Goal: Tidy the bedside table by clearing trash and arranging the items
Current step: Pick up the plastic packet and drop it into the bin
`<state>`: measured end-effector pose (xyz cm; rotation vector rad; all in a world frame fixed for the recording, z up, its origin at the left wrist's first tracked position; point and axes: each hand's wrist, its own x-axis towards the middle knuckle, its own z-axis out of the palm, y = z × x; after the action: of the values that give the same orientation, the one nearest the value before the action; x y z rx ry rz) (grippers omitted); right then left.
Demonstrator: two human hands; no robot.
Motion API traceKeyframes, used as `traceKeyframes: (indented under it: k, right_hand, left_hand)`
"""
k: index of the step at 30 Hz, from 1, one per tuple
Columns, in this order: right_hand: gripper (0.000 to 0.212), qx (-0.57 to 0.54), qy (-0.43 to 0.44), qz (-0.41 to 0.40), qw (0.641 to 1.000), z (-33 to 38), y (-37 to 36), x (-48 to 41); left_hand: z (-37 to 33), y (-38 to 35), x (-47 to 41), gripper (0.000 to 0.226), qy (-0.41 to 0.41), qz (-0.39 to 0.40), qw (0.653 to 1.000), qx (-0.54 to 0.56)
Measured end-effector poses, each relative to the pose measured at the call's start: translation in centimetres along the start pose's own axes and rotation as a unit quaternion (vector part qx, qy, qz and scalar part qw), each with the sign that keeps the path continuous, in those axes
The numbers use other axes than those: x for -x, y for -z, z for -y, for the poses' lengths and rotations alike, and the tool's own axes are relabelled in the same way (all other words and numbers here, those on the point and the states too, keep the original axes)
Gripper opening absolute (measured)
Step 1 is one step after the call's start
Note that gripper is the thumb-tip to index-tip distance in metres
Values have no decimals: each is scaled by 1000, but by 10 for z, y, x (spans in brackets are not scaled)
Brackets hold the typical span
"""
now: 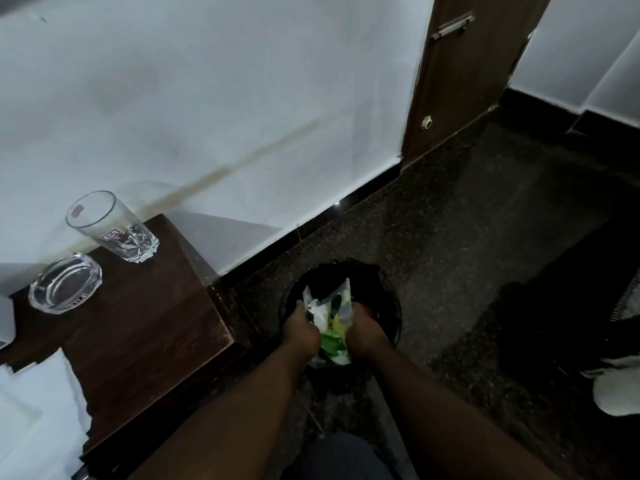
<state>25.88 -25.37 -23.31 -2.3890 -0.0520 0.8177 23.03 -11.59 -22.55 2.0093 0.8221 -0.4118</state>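
Both my hands reach down over a black trash bin [388, 299] that stands on the floor by the wall. My left hand [300, 329] and my right hand [366, 332] together grip a bundle of wrappers [330, 313], green, yellow and white plastic, held in the bin's mouth. On the dark wooden bedside table [145, 323] at the left stand a tall clear drinking glass [110, 230] and a clear glass ashtray [65, 283]. White paper [38, 417] lies on the table's near left corner.
A white wall with a black skirting runs behind the table and bin. A brown wooden door [453, 77] is at the upper right. The floor is dark speckled granite. A white shoe [616, 386] and dark things sit at the right edge.
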Motion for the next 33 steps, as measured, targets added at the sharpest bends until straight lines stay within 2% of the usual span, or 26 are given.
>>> traceKeyframes:
  k: [3,6,10,16,23,33]
  right_hand:
    - [66,19,-21,-26,999,-1,-3,-3]
    - [78,31,-62,-22,997,-1,1,-6]
    - [83,56,-75,-24,995,-3,9,-8]
    - [74,107,-50,-31,992,-3,18,-2]
    - [73,116,-3,-54,992,17,28,20]
    - [64,87,134,-108,981,86,30,76]
  left_hand:
    - [-2,4,-4,67,-7,19,994,-105]
    - [-4,9,-9,63,-28,10,979,-201]
    - [-2,11,-9,57,-32,-8,964,-262]
    - [-6,23,1,59,-59,-55,976,-204]
    - [-14,32,32,59,-128,-23,977,-172]
    - [-19,68,93,64,-226,-52,960,-155]
